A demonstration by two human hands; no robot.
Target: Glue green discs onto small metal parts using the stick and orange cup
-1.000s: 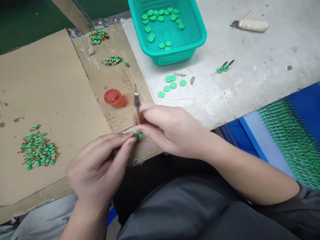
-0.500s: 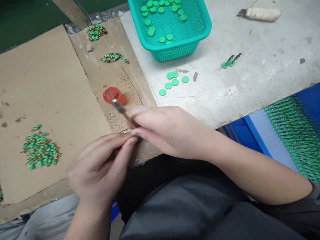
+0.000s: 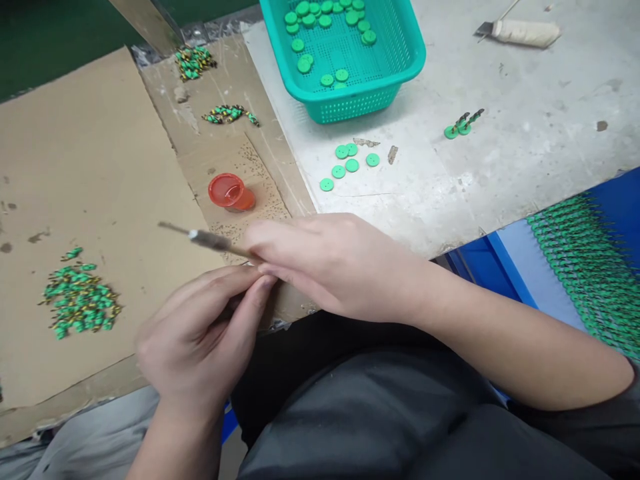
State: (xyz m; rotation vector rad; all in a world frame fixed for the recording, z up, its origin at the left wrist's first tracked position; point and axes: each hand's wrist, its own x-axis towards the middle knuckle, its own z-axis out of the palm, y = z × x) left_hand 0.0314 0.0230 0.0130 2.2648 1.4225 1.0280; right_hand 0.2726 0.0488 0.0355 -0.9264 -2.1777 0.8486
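Observation:
My right hand (image 3: 330, 260) is closed around a thin needle-tipped tool (image 3: 213, 241) with a slim wooden shaft, a dark wrapped collar and a white end. Its fine point aims up and left, blurred by motion. Thumb and forefinger of my left hand (image 3: 200, 327) are pinched together, touching the right fingertips. The small green piece between them is now hidden by the fingers. Just beyond both hands stands a red cup (image 3: 226, 191). A pile of small green, yellow and black pieces (image 3: 80, 300) lies on cardboard left of my left hand.
A teal basket (image 3: 350, 107) holds green button-like discs, and several loose discs (image 3: 352, 165) lie below it. Two discs (image 3: 451, 132) bear dark upright pieces. A wrapped blade (image 3: 525, 32) lies far right. Rows of green pieces (image 3: 585, 267) fill a board beside the table.
The tool has swung left and lower, its point moving from over the red cup to over the cardboard. The green bit between the fingertips no longer shows. Both hands stay together.

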